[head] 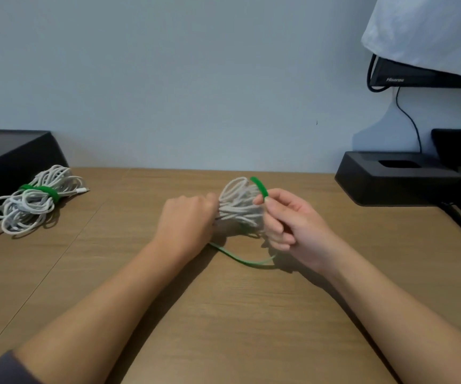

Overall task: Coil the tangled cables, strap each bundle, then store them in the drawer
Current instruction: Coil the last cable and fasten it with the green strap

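At the far left edge of the tabletop [223,314] I see a black box [7,156] that stands against the wall. Just beside it, near the back left corner, lies the strapped bundle [18,214]: a white cable in many loops, with a green band [41,191] tight around its middle. One white plug points to the right.

In the middle of the tabletop, closer to the back edge than to me, both hands meet at the second bundle [240,206], also white cable. The left hand [187,220] shows me its back. Its fingers are curled at the left side of this bundle, and I believe they grip it, but the fingertips are hidden from my view. The bundle stands up between the two hands.

The green strap [260,188] curves over the top right of the bundle. The right hand [293,220] pinches its end between thumb and index finger, and the other fingers are bent loosely below. A thin green strip [240,259] lies on the wood under the hands. I cannot tell if it is the same strap.

At the back right corner sits a black base [395,178], and above it a dark screen [429,76] half covered with a white cloth [429,31].
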Tool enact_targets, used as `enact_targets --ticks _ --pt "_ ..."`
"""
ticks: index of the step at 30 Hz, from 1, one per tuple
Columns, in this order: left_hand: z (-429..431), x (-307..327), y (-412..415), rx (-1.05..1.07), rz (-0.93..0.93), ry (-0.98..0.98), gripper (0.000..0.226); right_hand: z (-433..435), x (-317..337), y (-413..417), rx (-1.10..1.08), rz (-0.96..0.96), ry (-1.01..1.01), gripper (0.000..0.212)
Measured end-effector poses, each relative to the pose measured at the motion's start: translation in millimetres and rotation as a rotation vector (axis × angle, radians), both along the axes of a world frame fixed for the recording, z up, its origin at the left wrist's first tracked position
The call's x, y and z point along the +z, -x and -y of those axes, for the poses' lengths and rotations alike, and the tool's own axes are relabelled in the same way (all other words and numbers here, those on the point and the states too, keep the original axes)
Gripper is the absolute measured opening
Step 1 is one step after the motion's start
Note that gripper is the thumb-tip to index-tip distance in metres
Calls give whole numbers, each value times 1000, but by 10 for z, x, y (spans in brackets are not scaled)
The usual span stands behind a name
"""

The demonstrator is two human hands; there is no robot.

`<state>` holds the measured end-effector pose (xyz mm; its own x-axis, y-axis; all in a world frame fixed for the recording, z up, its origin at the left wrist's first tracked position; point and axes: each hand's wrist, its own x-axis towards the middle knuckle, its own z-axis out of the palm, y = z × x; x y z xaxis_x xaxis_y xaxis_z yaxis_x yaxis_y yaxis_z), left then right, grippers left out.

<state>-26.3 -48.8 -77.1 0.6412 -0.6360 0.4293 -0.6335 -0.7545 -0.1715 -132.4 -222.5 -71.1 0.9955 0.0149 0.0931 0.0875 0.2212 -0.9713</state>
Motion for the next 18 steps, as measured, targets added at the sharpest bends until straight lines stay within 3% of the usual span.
enact_targets --ticks 2,6,12,18 --pt "105 -60 112 -92 76 8 16 -146 -22 -13 -84 -12 130 21" --pt "204 -118 183 -130 137 55 30 -308 -5 -70 -269 -56 224 27" --pt "221 -156 211 -119 126 123 33 -411 -26 -219 -525 -139 489 16" --pt "210 -192 194 -92 108 136 38 -392 85 -272 -504 -255 438 8"
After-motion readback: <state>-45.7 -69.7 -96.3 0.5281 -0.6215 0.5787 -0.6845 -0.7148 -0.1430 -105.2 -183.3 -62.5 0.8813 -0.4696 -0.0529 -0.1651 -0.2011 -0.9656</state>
